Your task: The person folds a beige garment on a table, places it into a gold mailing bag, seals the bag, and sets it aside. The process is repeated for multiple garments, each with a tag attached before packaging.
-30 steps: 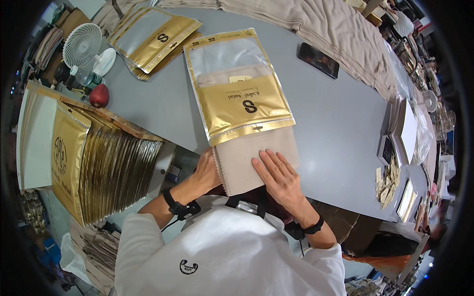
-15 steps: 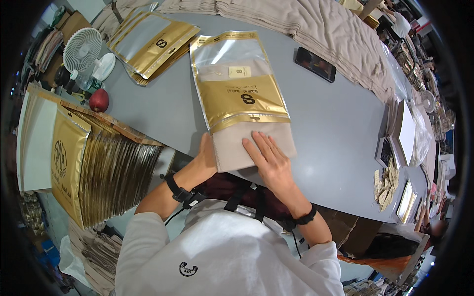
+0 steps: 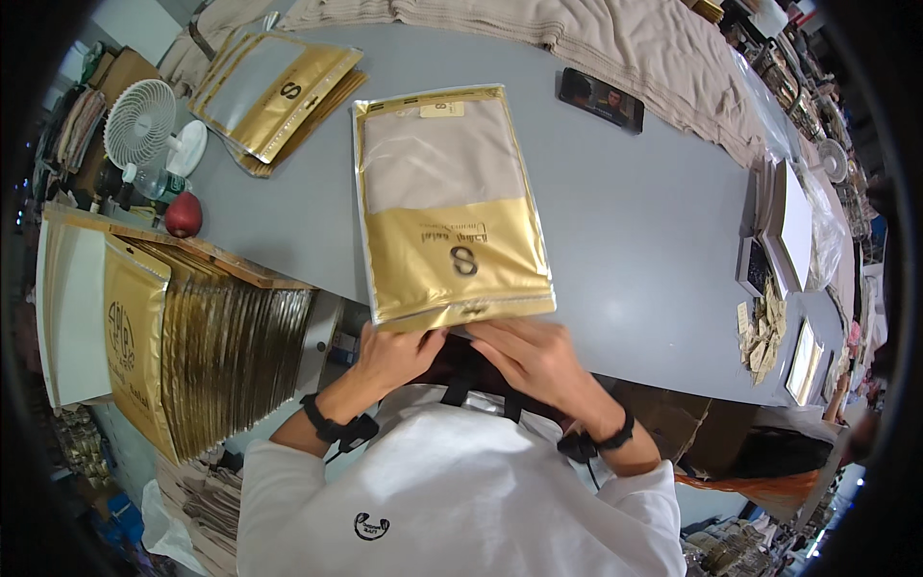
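Note:
A gold and clear zip bag lies on the grey table in front of me. Folded beige cloth fills it and shows through the clear part, with a small pale label at the far end. At the near edge of the bag, my left hand is closed on the gold rim left of the middle. Beside it, my right hand grips the same edge, its fingers curled under and partly hidden. The two hands are close together.
Gold bags lie piled at the far left, near a white fan and a red fruit. Filled gold bags stand packed at left. Beige cloth lines the back, by a phone; paper tags sit right.
The cloth that stuck out of the bag's near end is now inside it. The bag has shifted nearer me, and both hands have moved from the cloth to the bag's near edge.

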The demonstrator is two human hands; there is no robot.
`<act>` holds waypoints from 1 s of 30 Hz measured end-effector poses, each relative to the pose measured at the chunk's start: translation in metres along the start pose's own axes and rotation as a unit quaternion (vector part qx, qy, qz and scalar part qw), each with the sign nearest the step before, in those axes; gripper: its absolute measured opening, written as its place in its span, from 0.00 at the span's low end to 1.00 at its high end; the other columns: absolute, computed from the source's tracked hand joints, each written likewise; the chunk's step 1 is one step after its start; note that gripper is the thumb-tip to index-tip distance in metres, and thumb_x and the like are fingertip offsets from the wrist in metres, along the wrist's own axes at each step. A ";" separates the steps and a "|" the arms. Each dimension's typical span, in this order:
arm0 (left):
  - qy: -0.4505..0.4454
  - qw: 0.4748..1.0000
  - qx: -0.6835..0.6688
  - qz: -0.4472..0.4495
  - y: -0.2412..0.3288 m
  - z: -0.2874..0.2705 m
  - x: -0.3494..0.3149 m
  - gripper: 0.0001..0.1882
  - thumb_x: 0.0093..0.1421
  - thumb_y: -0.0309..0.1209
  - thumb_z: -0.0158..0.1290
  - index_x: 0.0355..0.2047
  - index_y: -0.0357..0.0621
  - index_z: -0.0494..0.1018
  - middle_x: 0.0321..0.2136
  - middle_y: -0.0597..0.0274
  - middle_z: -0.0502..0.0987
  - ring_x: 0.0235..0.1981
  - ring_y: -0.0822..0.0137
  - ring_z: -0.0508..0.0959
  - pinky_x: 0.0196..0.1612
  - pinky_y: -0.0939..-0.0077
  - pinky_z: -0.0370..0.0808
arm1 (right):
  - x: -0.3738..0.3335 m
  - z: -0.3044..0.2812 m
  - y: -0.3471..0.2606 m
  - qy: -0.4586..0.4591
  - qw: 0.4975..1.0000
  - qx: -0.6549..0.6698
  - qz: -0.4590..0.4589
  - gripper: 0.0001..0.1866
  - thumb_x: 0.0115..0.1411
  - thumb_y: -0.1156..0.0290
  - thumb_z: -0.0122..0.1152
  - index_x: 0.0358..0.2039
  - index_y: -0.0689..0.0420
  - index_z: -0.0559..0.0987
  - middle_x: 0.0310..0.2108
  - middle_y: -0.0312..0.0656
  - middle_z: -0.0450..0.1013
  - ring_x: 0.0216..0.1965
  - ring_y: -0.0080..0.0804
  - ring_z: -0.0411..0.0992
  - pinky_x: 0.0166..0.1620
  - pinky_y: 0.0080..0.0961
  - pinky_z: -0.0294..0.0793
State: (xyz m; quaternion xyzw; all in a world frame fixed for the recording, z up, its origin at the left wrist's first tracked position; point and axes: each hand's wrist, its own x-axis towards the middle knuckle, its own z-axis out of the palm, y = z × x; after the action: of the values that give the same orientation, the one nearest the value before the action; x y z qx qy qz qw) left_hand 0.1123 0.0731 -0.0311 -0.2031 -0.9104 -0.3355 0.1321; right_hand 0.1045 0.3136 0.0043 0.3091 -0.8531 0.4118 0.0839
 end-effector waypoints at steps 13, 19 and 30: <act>-0.179 0.873 -0.394 -0.226 0.011 0.010 -0.062 0.11 0.66 0.33 0.63 0.41 0.37 0.83 0.29 0.64 0.82 0.30 0.74 0.81 0.33 0.78 0.76 | -0.022 0.008 -0.006 -0.056 0.808 0.331 0.484 0.18 0.71 0.64 0.65 0.27 0.64 0.79 0.17 0.37 0.74 0.14 0.18 0.67 0.17 0.21 0.63; -0.070 0.769 -0.498 -0.395 0.026 0.017 -0.054 0.13 0.72 0.37 0.57 0.43 0.38 0.81 0.33 0.68 0.81 0.33 0.77 0.75 0.38 0.78 0.74 | -0.033 0.045 -0.021 -0.104 0.762 0.432 0.471 0.20 0.73 0.58 0.62 0.28 0.60 0.78 0.21 0.35 0.76 0.16 0.16 0.69 0.18 0.16 0.65; 0.040 0.772 -0.473 -0.423 0.042 0.010 -0.043 0.10 0.69 0.27 0.59 0.45 0.33 0.80 0.39 0.65 0.83 0.40 0.77 0.77 0.44 0.77 0.75 | -0.029 0.058 -0.025 -0.055 0.797 0.426 0.425 0.22 0.74 0.59 0.61 0.25 0.62 0.78 0.18 0.35 0.75 0.16 0.16 0.68 0.19 0.18 0.65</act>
State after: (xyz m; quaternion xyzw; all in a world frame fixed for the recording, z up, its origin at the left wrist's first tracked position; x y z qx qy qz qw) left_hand 0.1686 0.0964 -0.0313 0.1790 -0.6249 -0.7534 -0.0993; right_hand 0.1491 0.2713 -0.0285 -0.0578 -0.6407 0.7100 -0.2865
